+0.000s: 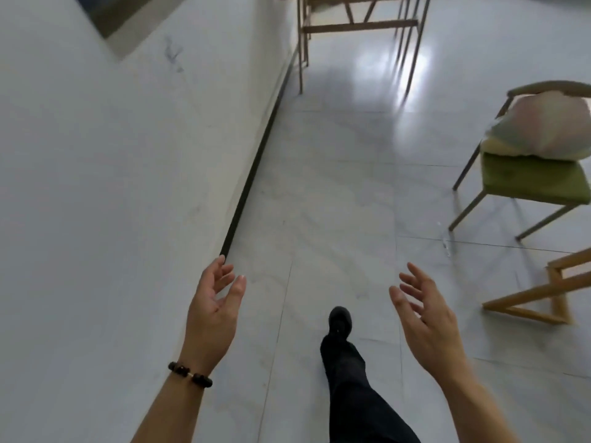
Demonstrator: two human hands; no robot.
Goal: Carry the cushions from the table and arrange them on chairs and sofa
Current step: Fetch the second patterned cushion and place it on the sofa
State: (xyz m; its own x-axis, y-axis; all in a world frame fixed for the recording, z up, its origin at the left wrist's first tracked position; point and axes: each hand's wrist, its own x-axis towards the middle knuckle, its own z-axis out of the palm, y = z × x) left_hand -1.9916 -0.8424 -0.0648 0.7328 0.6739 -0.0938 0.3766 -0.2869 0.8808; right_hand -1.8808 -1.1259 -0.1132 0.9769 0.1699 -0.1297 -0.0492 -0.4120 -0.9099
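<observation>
Both hands are raised over the pale tiled floor (335, 187), left hand (212, 310) and right hand (423, 314) empty, palms inward, fingers spread apart. At the floor's right edge, a pale cushion (543, 126) rests on a green-seated chair (534, 177).

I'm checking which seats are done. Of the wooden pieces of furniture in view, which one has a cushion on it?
The green-seated chair at right: a pale cushion lies on it. The wooden frames at top and lower right show none.
</observation>
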